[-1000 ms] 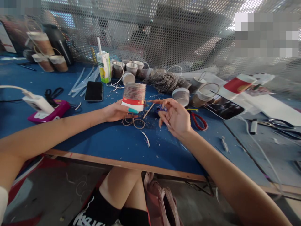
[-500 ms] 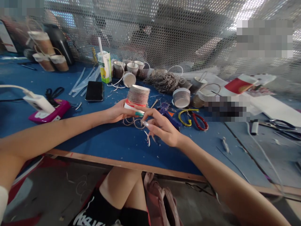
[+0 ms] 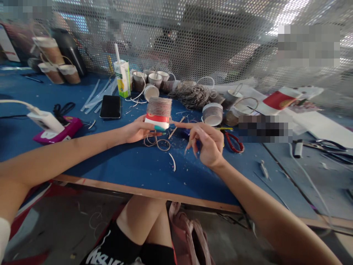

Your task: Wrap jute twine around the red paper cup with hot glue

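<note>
A paper cup [image 3: 157, 117] with red, white and green print is raised over the blue table, tilted slightly. Greyish twine [image 3: 159, 106] winds round its upper part in tight rows. Gripping the cup low on its left side is my left hand [image 3: 138, 129], fingers wrapped under and behind it. My right hand [image 3: 205, 141] is to the right of the cup, index finger stretched out at the cup's right side, the other fingers loosely bent; nothing shows in it. Whether the fingertip touches the cup I cannot tell. Looped twine [image 3: 160, 144] lies on the table beneath the cup.
Yellow-and-red-handled scissors [image 3: 234, 142] lie right of my right hand. Behind stand several small cups [image 3: 154, 79], a twine heap [image 3: 196, 96] and a drink carton [image 3: 122, 78]. A phone [image 3: 110, 106] and a magenta power strip [image 3: 58, 129] lie left. Pliers [image 3: 325, 146] lie right.
My right hand has drawn back to the right from the cup's lower edge, its index finger now extended. The cup has shifted slightly left and up in my left hand.
</note>
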Action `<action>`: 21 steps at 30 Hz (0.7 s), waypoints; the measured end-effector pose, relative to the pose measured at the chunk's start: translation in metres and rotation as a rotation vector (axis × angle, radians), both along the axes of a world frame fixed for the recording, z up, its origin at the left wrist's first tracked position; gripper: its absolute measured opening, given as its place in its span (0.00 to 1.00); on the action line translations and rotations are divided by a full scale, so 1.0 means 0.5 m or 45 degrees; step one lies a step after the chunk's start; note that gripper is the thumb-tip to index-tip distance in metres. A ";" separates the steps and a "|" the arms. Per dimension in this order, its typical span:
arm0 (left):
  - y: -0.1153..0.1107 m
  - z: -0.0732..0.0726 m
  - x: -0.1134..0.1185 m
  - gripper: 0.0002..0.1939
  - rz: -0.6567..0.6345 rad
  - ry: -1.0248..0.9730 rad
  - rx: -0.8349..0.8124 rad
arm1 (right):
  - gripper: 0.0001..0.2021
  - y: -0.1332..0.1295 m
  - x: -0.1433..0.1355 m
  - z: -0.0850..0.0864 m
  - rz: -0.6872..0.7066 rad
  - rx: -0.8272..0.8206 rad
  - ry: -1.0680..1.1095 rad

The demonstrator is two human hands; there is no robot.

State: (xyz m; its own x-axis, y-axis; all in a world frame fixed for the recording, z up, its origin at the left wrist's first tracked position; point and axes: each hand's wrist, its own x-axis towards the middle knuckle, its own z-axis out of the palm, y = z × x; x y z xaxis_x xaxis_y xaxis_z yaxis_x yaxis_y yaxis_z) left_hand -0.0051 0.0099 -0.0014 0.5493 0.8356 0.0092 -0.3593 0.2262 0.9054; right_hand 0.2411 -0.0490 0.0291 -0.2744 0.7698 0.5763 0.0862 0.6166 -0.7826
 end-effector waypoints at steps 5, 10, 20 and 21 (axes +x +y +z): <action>0.002 0.000 -0.004 0.26 -0.151 -0.028 0.081 | 0.19 -0.004 -0.004 0.011 0.407 -0.136 -0.302; 0.005 -0.001 -0.002 0.27 -0.166 -0.016 0.120 | 0.18 -0.003 -0.007 0.011 0.507 -0.257 -0.341; 0.014 -0.011 -0.014 0.26 -0.234 -0.028 0.132 | 0.19 -0.002 -0.002 0.003 0.425 -0.284 -0.212; 0.014 -0.011 -0.015 0.26 -0.250 -0.026 0.137 | 0.19 -0.002 -0.002 0.003 0.442 -0.283 -0.207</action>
